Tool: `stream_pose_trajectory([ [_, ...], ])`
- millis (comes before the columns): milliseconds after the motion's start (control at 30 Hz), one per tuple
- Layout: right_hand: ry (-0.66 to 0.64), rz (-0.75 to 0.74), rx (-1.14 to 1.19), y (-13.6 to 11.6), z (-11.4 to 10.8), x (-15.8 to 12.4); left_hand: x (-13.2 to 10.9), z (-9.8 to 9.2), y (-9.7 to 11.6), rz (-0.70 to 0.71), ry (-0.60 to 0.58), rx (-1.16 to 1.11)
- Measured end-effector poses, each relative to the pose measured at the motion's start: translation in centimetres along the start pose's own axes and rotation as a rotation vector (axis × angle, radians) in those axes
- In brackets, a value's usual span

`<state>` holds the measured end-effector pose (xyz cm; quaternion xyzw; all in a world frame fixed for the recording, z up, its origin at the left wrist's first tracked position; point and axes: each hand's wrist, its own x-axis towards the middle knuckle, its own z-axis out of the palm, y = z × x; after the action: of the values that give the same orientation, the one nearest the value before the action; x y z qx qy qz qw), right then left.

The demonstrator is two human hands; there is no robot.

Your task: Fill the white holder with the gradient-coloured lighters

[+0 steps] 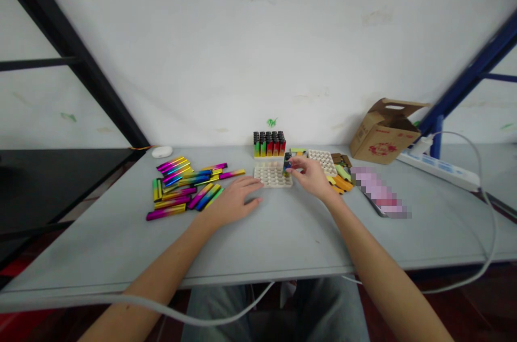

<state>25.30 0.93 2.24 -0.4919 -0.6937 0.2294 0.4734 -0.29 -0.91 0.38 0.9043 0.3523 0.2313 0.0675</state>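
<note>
Loose rainbow-coloured lighters [183,188] lie heaped on a grey table [283,245]. The left hand [236,199] rests open, fingers relaxed, just beside a white holed tray [272,176], with a block of upright lighters [269,144] behind it. The right hand [309,176] pinches a dark lighter [287,163] at the tray's right edge, near a second white tray [322,162].

Left hand [236,200] flat, right hand [309,176] pinching
</note>
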Motion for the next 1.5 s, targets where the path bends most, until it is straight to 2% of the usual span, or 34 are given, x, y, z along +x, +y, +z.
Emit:
stream_pose_trajectory([
  [333, 0.06, -0.045, -0.039, 0.5, -0.3, 0.2, -0.1, -0.4, 0.4, -0.008, -0.055, 0.002],
  [733, 0.029, 0.025, -0.043, 0.2, 0.0, 0.2, 0.0, -0.3, 0.3, -0.003, -0.089, 0.046],
  [967, 0.026, 0.024, -0.195, 0.6, 0.3, 0.1, 0.1, -0.2, 0.6, -0.017, -0.083, 0.102],
  [1100, 0.128, 0.005, -0.372, 0.5, 0.2, -0.2, 0.2, -0.3, 0.8, -0.02, -0.097, 0.134],
  [1200, 0.201, -0.086, -0.434, 0.1, 0.1, -0.4, 0.2, -0.3, 1.0, -0.029, -0.107, 0.141],
  [1333, 0.122, -0.215, -0.511, -0.3, 0.3, -0.7, 0.4, -0.2, 1.2, -0.044, -0.092, 0.152],
  [1500, 0.041, -0.169, -0.615, -0.5, 0.8, -0.8, 0.5, 0.2, 0.9, -0.073, -0.089, 0.186],
])
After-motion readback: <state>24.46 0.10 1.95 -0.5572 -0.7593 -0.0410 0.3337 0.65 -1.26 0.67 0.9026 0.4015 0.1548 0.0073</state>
